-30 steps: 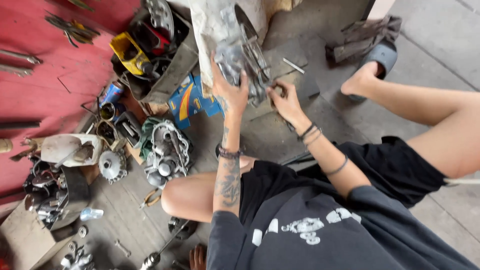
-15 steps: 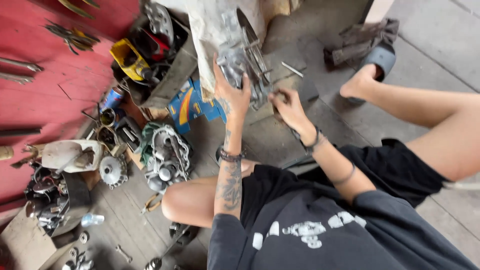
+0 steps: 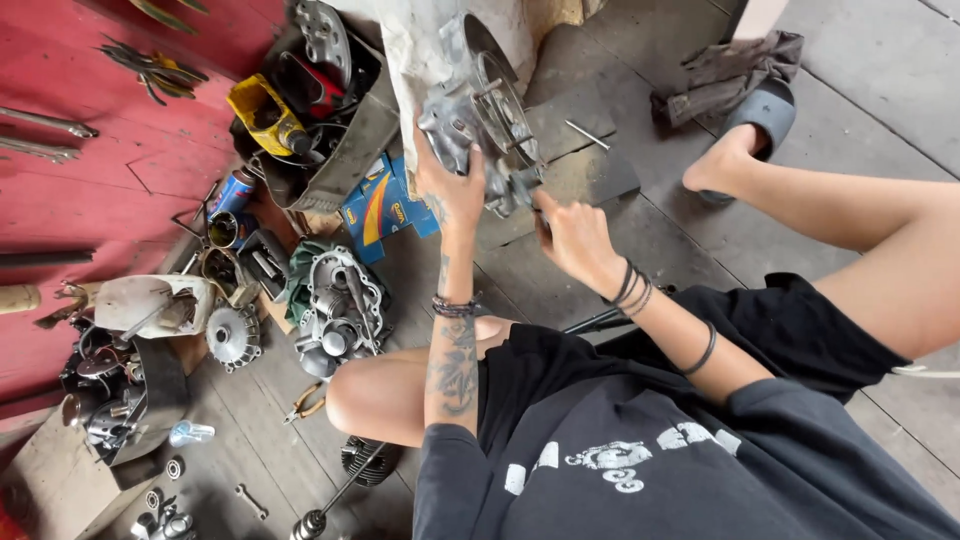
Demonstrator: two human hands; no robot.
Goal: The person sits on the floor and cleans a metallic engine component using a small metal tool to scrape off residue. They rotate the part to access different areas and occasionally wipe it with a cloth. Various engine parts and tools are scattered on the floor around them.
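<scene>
Along the left edge of the frame a red wooden panel carried loose wrenches, and below it, at lower left, sat a dark tray of small metal parts. Right of these, left of centre, a grey engine cover lay on a green rag, with a blue cardboard box just above it and a crate of parts holding a yellow tool at upper left. At upper centre the left hand gripped a grey metal engine casing, fingers curled over its lower edge. Just to its right the right hand touched the casing's lower right corner, fingers bunched together as if pinching something too small to make out. At upper right a foot in a grey sandal rested on the concrete floor.
</scene>
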